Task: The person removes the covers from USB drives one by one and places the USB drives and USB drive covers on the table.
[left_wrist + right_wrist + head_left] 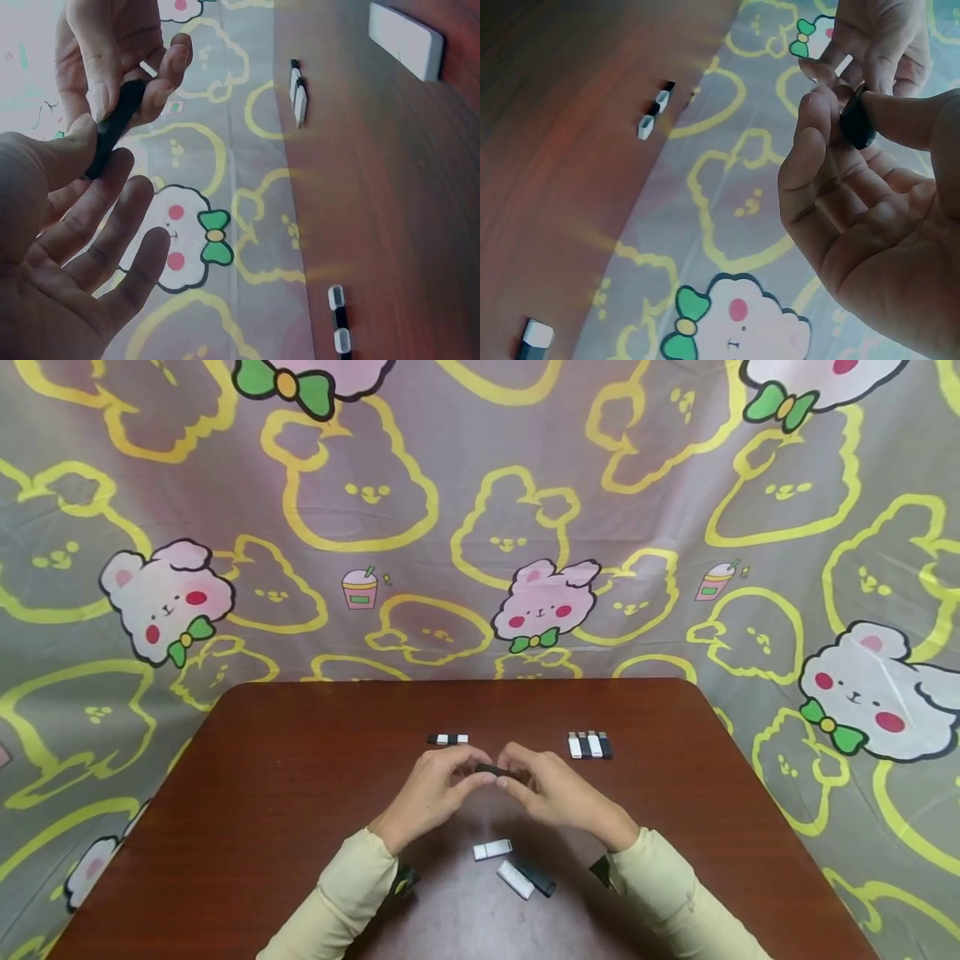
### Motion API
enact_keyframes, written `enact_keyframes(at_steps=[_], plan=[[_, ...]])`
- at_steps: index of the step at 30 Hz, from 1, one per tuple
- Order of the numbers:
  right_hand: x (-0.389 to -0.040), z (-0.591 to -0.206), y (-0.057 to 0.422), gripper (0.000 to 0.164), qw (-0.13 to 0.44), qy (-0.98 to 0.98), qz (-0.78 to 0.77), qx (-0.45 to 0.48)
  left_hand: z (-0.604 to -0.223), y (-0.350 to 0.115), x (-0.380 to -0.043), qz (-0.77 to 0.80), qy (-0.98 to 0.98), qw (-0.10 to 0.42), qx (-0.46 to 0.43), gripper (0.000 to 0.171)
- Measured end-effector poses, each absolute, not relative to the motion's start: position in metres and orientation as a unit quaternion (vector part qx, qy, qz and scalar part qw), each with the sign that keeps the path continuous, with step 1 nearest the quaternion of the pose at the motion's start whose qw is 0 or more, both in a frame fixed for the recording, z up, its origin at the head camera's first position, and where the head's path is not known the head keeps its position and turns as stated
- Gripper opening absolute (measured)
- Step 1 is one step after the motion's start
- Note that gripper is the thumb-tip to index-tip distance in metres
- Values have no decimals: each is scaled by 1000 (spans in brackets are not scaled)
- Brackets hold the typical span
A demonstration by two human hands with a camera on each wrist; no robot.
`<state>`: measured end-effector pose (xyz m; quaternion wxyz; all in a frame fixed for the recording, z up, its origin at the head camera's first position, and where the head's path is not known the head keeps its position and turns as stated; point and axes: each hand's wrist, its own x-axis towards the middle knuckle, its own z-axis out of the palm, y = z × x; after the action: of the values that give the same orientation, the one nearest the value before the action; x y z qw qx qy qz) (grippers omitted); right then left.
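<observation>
Both hands hold one black USB flash drive (493, 770) in the air over the middle of the table. My left hand (438, 783) pinches one end between thumb and forefinger, its other fingers spread loosely, as the left wrist view shows. At the opposite end my right hand (558, 787) grips the drive (857, 124) with thumb and curled fingers. Below the hands lie a white flash drive (492, 849), another white one (516, 879) and a black one (537, 878) right beside it.
Small black and white caps (447, 739) form a row at the back, left of centre. Several flash drives (590, 745), metal plugs showing, stand side by side at the back right. Dark objects (406, 881) lie partly hidden by the sleeves. A patterned cloth (630, 527) hangs behind the table.
</observation>
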<state>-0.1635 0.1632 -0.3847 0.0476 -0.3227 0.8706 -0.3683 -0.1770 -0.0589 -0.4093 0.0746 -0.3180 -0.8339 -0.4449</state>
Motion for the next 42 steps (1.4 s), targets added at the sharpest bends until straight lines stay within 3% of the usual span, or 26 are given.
enact_keyframes(at_steps=[12, 42], plan=[[-154, -384, 161, 7, -4, 879, -320, -354, -402, -58, -169, -454, -825, 52, -331, 15], [-152, -383, 162, 15, 30, 846, -360, -393, -402, -68, -167, -473, -777, 50, -413, 7]])
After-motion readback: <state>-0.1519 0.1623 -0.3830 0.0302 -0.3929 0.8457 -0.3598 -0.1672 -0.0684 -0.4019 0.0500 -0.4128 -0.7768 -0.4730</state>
